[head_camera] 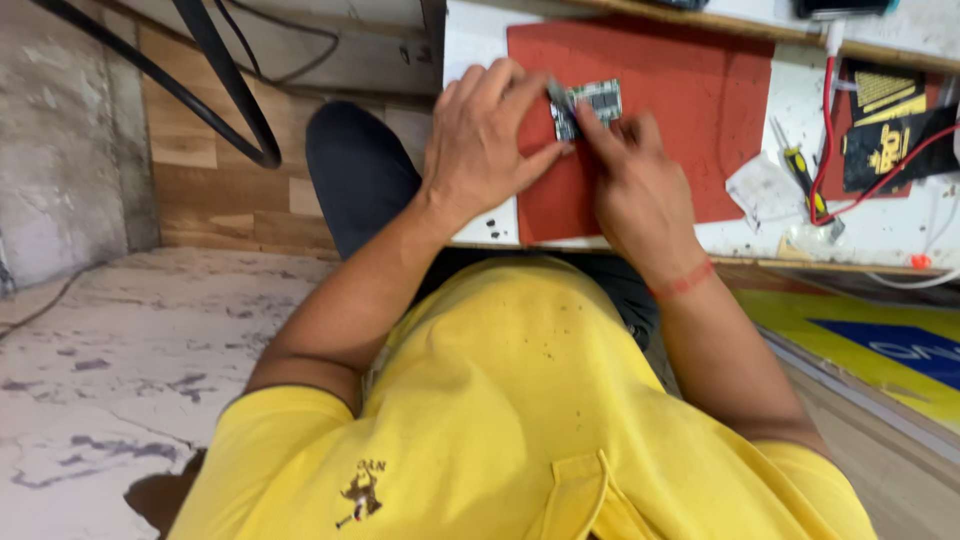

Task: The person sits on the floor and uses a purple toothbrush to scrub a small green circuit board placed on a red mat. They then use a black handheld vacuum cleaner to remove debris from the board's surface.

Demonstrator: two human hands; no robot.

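A small green circuit board (pixel 592 100) lies on a red work mat (pixel 690 110) on a white bench. My left hand (pixel 487 140) rests on the mat's left edge, fingers curled around the board's left side and steadying it. My right hand (pixel 632 185) is just below the board, its index finger pressing on the board's lower edge; a red thread circles that wrist. Part of the board is hidden under my fingers. Whether a thin tool is held against the board I cannot tell.
A yellow-handled screwdriver (pixel 802 175), a red cable (pixel 860 190), a black-and-gold packet (pixel 895 140) and crumpled clear plastic (pixel 760 190) sit on the bench's right. Black cables (pixel 225 80) hang at the left over a wooden wall panel. My yellow shirt (pixel 520 420) fills the foreground.
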